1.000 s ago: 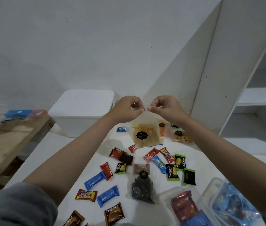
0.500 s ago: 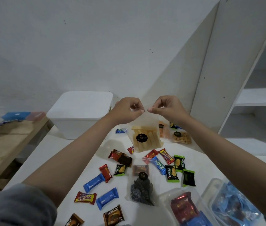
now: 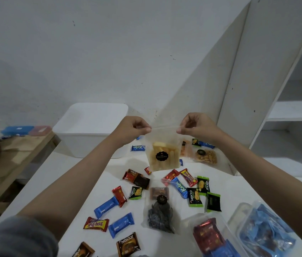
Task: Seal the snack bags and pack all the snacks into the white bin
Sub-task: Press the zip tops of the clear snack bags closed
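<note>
A clear snack bag point(image 3: 162, 154) of pale yellow sticks, marked with a black round label, is held up in the air above the table point(image 3: 83, 175). Its top strip is stretched level between 2 hands. The left hand point(image 3: 132, 127) pinches the strip's left end between thumb and forefinger, with the other fingers curled in toward the palm. The right hand point(image 3: 195, 126) pinches the right end in the same way, its fingers bent and closed tight on the plastic. The 2 hands are set well apart, so the strip is seen as a thin taut line between them.

The white bin point(image 3: 90, 128) stands on the table behind the left hand, to the left of the held bag. A nut bag point(image 3: 205, 156) lies just right of the held bag, and a bag of dark swirled pieces point(image 3: 160, 214) lies nearer the camera. Small wrapped snacks in blue, red, green and brown are scattered over the table between them. 2 clear tubs point(image 3: 239, 229) holding wrapped snacks are seen at the lower right. A white shelf unit point(image 3: 285, 112) stands at the right, and a wooden bench point(image 3: 7, 164) at the left.
</note>
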Tool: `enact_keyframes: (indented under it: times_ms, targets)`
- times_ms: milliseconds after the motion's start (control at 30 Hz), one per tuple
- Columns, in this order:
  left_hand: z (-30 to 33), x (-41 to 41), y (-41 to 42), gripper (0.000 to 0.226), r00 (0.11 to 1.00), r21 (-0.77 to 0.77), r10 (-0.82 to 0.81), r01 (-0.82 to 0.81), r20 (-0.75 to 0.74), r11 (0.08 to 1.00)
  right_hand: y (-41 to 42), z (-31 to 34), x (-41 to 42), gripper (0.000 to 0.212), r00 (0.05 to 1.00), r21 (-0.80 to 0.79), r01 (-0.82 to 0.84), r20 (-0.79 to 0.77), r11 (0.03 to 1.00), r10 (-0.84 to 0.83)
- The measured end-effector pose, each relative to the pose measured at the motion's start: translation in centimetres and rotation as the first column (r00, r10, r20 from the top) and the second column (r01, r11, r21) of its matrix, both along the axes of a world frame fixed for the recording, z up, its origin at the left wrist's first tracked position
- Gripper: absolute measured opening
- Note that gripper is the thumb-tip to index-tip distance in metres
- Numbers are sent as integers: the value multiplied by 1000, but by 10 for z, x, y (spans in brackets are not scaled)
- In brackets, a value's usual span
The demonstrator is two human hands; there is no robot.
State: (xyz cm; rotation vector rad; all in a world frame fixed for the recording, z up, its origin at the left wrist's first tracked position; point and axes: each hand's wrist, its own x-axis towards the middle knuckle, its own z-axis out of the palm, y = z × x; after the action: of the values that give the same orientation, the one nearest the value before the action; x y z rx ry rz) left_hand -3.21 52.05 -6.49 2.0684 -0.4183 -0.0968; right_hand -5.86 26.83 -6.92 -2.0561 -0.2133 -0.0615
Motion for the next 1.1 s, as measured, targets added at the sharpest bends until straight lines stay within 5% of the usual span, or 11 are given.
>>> enact_keyframes:
  times_ms: [133,333,500,600,700,833,933,1100]
  targets:
    - [0,-2,-5,5,1000,71,-27,27,6,997,12,4,-4,29,997,-81,-68,-34,994,65]
    - [2,-10,-19,8,993,197,-86,70,76,978,25,5,-5,15,973,-225,-205,-149,953,174]
    - [-4,-7,-16,23,998,80,-14,8,68,997,26,5,-8,20,929,-26,-209,-318,977,190]
    - [-12,0,-15,36,970,67,204,-214,129,974,27,1,-10,16,915,83,-87,-388,993,112]
    - [-10,0,-20,42,941,17,320,-320,-113,947,29,-8,-11,19,884,186,55,-465,981,38]
    - [-8,-9,-33,55,836,-2,95,-114,-541,993,35,-17,-14,19,873,250,115,-487,962,22]
    - [-14,-10,-42,55,821,-22,54,-81,-569,996,39,-21,-17,15,875,252,93,-482,963,42]
    - [-23,-7,-41,16,841,-85,33,-93,-541,992,40,-28,-16,16,886,279,126,-464,952,19]
